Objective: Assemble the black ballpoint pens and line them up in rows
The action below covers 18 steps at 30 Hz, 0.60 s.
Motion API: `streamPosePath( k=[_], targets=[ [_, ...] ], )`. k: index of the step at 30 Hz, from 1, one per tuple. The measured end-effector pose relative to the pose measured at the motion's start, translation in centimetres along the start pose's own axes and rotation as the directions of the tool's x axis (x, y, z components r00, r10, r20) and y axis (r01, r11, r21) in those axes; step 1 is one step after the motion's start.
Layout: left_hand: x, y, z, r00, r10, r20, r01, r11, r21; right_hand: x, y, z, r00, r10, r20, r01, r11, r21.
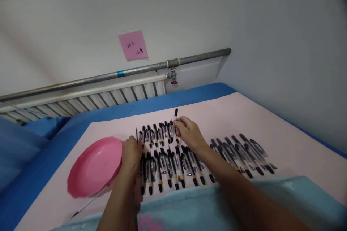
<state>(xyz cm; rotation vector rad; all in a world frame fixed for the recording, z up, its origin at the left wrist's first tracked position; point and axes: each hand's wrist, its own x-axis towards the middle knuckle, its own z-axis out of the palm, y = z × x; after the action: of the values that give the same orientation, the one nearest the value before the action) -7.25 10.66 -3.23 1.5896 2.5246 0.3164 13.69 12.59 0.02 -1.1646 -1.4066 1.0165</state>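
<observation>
1. Right hand (187,131): fingertips pinching a pen (175,116), steeply tilted over the right end of the upper pen row (155,133).
2. Left hand (132,151): curled at that row's left end; I cannot tell whether it grips anything.
3. Pink basin (92,169): just left, on the pink sheet (217,115).

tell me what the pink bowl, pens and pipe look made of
Pink bowl: probably smooth plastic, softly glossy with a wavy rim. Pens: likely plastic, given see-through barrels and black ends. Pipe: apparently bare metal, grey with a dull shine.
</observation>
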Motion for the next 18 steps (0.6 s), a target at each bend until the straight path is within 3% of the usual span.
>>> streamPosePath(
  k=[18],
  targets=[
    [1.2,-0.4,0.8,0.998,-0.06,0.009,0.061,0.996,-0.068,-0.4,-0.5,0.3,1.0,-0.022,0.007,0.022,0.998,-0.052]
  ],
)
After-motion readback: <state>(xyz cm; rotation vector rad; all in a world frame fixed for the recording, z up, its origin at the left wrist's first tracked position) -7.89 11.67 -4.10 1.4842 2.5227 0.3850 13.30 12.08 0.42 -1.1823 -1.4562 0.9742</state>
